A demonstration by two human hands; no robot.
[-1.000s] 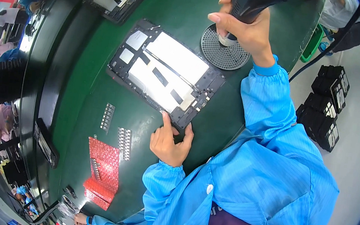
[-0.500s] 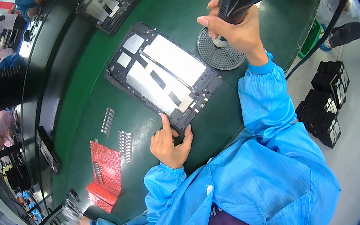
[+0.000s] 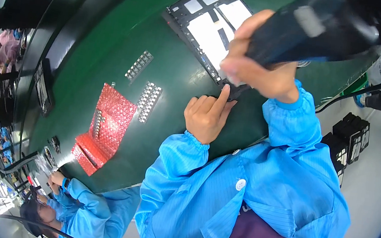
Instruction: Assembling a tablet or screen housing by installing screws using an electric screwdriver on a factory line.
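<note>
Right hand [image 3: 266,76] and black handheld driver [image 3: 303,32] have moved from over the round perforated tray [image 3: 302,64] to over the lower right end of the opened tablet [image 3: 206,32]; the camera has also turned, so the tabletop things sit elsewhere in the frame. The right fingers wrap the driver's body, blurred; its tip cannot be made out, nor whether it touches the tablet.

Left hand [image 3: 206,117], at centre: index finger extended, its tip at the tablet's near corner, thumb set apart from it, remaining fingers curled. It kept this corner throughout. The tablet lies at upper centre, up and slightly left of these fingertips, its long axis running from upper left to lower right; both hands are at its lower end, the right one covering part of it.

Beyond, left of the left hand on the green table [image 3: 174,59], lie two component strips [image 3: 149,103], and below them a red bubble-wrap sheet [image 3: 122,105] with another strip on it. Farther out are a co-worker in blue [image 3: 91,212], lower left, now more fully in view, and stacked black units [image 3: 349,135] on the floor at right.
</note>
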